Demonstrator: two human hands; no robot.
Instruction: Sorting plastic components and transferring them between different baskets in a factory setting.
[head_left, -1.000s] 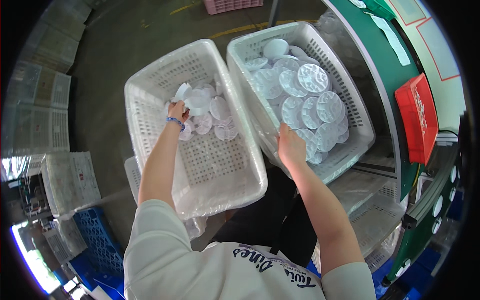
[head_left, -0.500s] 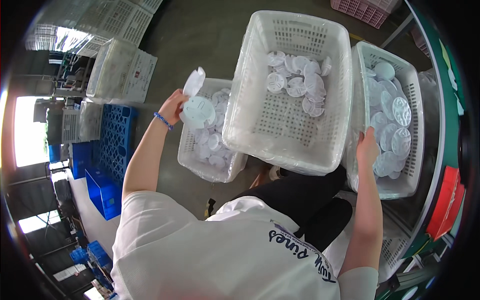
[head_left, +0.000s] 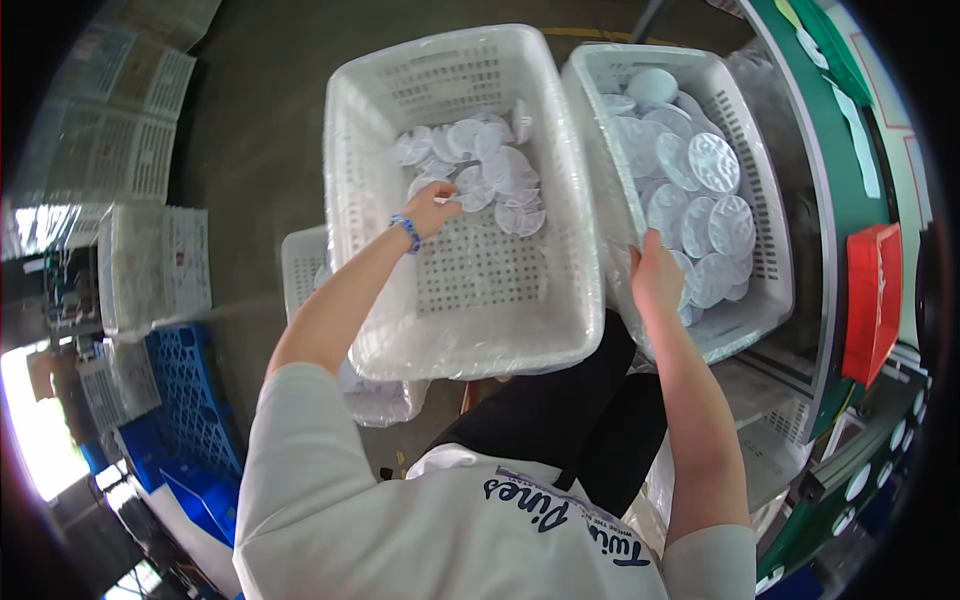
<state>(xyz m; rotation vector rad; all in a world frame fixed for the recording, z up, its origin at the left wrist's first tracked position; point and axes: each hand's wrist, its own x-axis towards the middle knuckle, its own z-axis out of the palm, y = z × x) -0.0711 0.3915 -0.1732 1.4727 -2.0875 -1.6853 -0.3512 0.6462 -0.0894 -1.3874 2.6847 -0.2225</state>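
A white slatted plastic crate [head_left: 500, 340], lined with clear film, stands in the middle before me. Thin, round, clear plastic discs [head_left: 509, 170] lie in a loose pile toward its far side. My left hand [head_left: 432, 210] reaches into this crate at the near left of the pile, thumb and fingers closed on a disc's edge; the palm side is hidden. To the right, a second lined crate [head_left: 770, 270] holds more discs [head_left: 690, 235], several of them bigger. My right hand [head_left: 656, 275] grips its left rim and film, fingers over the edge.
Partly behind the middle crate, a lower white crate [head_left: 303, 265] shows at the left. A green table [head_left: 790, 80] with a red bin [head_left: 873, 300] runs along the right. Stacked crates [head_left: 155, 265] and a blue pallet [head_left: 195, 395] stand on the floor at left.
My left hand, which held discs over the left crate, has moved right into the middle crate without them. My right hand stays at the right crate's rim. The view has shifted right.
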